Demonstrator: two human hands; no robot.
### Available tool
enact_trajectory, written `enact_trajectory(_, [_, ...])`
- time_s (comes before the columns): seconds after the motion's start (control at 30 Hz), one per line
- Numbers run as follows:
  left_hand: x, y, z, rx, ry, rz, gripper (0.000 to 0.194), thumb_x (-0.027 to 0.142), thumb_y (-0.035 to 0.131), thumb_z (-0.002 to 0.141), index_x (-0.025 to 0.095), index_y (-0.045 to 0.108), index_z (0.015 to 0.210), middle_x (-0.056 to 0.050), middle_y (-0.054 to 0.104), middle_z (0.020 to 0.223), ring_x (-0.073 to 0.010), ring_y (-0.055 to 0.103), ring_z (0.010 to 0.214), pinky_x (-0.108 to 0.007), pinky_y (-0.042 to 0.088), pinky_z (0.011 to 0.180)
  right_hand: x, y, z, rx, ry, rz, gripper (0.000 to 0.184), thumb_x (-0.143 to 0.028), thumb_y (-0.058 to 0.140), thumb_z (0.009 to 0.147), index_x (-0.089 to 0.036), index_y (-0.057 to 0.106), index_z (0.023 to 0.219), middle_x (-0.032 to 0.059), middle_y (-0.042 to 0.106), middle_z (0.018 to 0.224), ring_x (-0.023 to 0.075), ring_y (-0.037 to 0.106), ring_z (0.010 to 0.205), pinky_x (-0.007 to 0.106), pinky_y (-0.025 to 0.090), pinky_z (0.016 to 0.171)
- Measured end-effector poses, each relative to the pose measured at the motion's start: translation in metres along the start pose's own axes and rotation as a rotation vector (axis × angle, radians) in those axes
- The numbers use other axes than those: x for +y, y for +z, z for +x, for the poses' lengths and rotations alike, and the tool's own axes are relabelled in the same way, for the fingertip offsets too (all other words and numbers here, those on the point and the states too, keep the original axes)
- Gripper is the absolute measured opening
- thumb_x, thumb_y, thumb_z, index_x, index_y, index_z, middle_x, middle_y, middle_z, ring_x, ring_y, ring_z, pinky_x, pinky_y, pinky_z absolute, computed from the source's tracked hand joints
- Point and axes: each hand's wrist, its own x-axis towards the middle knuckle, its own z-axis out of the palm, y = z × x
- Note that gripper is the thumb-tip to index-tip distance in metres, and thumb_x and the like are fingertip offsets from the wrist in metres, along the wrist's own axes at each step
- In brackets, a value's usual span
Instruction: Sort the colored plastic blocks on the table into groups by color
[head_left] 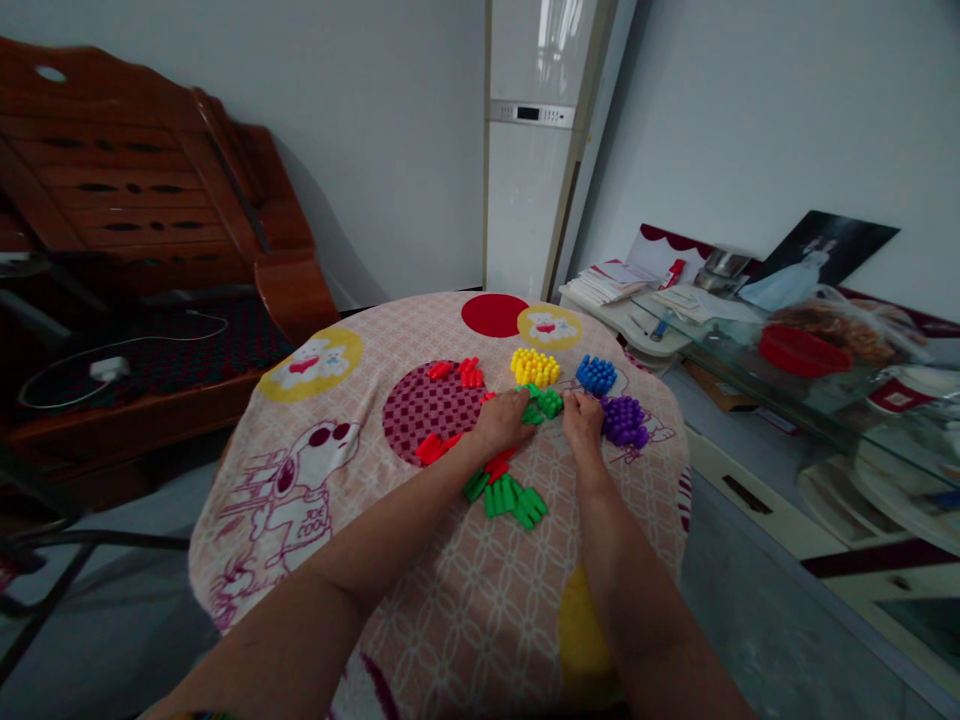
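My left hand (504, 420) is over the middle of the round table, its fingers curled and touching the small green plastic pieces (534, 408). Whatever those fingers hold is hidden. Just right of a green cluster (550, 403), my right hand (583, 416) has its fingers pressed together, and I cannot make out what is in them. Close by its right side lies a bunch of purple pegs (625, 422). Yellow pegs (535, 367) and blue pegs (596, 375) stand in groups beyond my hands. Red pieces (471, 372) lie to the left, and green pieces (514, 499) lie nearer me.
A patterned cloth (450, 600) covers the table. On the right, a glass-topped cabinet (750, 345) holds papers, a red bowl (802, 350) and bags. A wooden bench (135, 220) stands at left, and a tall white air conditioner (529, 190) behind the table.
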Motion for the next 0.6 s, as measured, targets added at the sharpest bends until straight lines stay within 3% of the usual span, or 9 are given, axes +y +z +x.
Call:
enact_trajectory(0.2, [0.003,-0.011,0.011,0.012,-0.013,-0.078,0.029,0.034,0.069,0.082,0.014,0.067,0.103,-0.011,0.068,0.106,-0.0241,0.064,0.102,-0.030,0.049,0.087,0.002,0.001,0.001,-0.004,-0.020,-0.012,0.034,-0.034,0.047,0.084,-0.022,0.040,0.053,-0.0018,0.044,0.050,0.0140,0.039,0.054,0.030,0.023,0.056])
enact_trajectory(0.47, [0.016,-0.009,0.025,0.068,-0.025,-0.175,0.044,0.039,0.079,0.076,0.013,0.063,0.107,-0.009,0.070,0.097,-0.0242,0.065,0.094,-0.033,0.049,0.082,0.005,0.002,0.000,-0.012,-0.039,-0.006,0.035,-0.036,0.046,0.085,-0.022,0.044,0.053,-0.0008,0.047,0.051,0.0149,0.042,0.056,0.029,0.026,0.057])
enact_trajectory(0.6, [0.011,-0.010,0.026,0.126,-0.029,-0.255,0.047,0.037,0.084,0.069,0.014,0.062,0.104,-0.008,0.070,0.096,-0.0228,0.065,0.091,-0.031,0.049,0.079,0.006,0.002,0.000,-0.013,-0.030,-0.002,0.035,-0.036,0.045,0.085,-0.022,0.044,0.054,-0.0009,0.047,0.052,0.0147,0.042,0.056,0.029,0.026,0.058])
